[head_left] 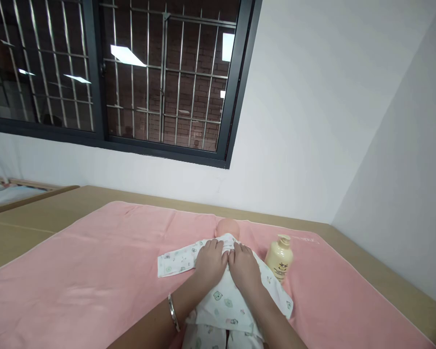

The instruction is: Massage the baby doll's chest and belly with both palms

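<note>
A baby doll [228,227] lies on its back, its head away from me, wearing a white long-sleeved baby shirt [223,295] with small green animal prints. My left hand [211,261] rests on the upper chest near the neckline, fingers bent over the shirt fabric. Beside it, my right hand [244,265] holds the cloth the same way, and the two thumbs nearly touch. Between the hands the fabric is gathered. One sleeve stretches flat to the left; the other slants down to the right. Matching trousers [207,337] show at the bottom edge.
A pale yellow pump bottle [280,257] stands right of the doll, close to the sleeve. Under everything lies a pink blanket [94,271] on a wooden tabletop [58,208]. Beyond are a white wall [294,121] and a barred window [160,82].
</note>
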### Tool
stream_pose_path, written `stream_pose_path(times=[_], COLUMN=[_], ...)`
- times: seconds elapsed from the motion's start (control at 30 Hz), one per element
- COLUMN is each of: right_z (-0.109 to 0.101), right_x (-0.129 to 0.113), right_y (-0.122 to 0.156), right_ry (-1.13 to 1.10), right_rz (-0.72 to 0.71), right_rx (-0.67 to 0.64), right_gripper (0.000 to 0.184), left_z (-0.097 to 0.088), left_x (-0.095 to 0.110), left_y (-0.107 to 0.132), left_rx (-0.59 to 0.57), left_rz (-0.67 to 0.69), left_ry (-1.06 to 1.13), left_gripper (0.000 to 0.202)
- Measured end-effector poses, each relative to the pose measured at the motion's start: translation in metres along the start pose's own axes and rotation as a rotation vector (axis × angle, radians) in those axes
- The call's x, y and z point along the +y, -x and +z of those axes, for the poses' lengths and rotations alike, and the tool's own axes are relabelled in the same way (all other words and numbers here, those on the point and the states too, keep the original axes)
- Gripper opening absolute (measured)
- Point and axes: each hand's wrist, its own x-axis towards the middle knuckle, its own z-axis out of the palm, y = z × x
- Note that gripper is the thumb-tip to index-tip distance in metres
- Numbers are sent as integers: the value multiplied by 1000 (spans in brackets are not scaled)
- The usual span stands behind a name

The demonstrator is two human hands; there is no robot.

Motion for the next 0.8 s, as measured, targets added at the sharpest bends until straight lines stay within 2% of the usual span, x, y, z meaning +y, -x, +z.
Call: stream_pose_path(times=[0.13,0.23,0.33,0.47,0.53,0.67,0.8], right_z=[7,4,-3,-6,-6,-8,-9], right_x=[17,21,11,-7,-10,-3,10], right_y=[-8,-10,-6,5,7,4,-3], right_ry=[-141,-154,-67,104,118,42,-42], right_rz=[-17,-64,-79,27,46,24,-17], right_rx=[-63,-59,-23,-4,3,-2,11], right_gripper=[51,51,45,36,35,34,34], left_z=[9,11,8,0,-5,-11,-12], left_x=[-5,-4,1,8,8,4,0], left_y=[0,-2,-3,-2,-2,-3,-5], left_rx=[37,37,11,-40,-60,-76,-40], left_rz=[38,55,49,-13,-11,20,9], left_ry=[10,-18,-43,-85,-85,-60,-21], left_gripper=[45,44,36,29,28,25,23])
